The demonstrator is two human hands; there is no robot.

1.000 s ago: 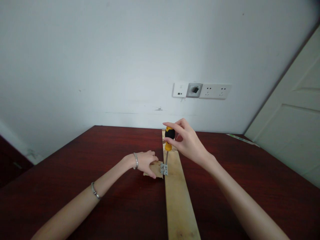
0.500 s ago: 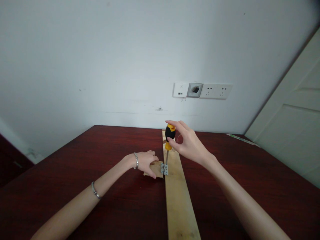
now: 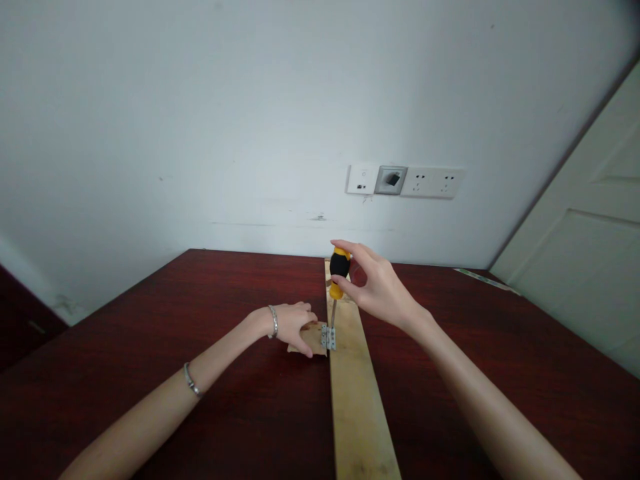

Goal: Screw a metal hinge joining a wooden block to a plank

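My right hand [image 3: 376, 285] grips the yellow and black handle of a screwdriver [image 3: 339, 271] held upright, its thin shaft pointing down onto a small metal hinge [image 3: 328, 337]. The hinge joins a long pale wooden plank [image 3: 357, 400] to a small wooden block [image 3: 312, 337]. My left hand [image 3: 294, 322] lies over that block with fingers curled on it, pressing it against the plank's left edge. Bracelets circle my left wrist and forearm.
Everything rests on a dark red wooden table [image 3: 200, 373] pushed against a white wall. Wall sockets and a switch [image 3: 405, 181] sit above the table's far edge. A pale door [image 3: 585, 253] stands at the right. A thin strip [image 3: 483, 279] lies at the far right corner.
My right fingers have shifted round the screwdriver handle, turning it slightly. The left hand, block and plank have stayed put.
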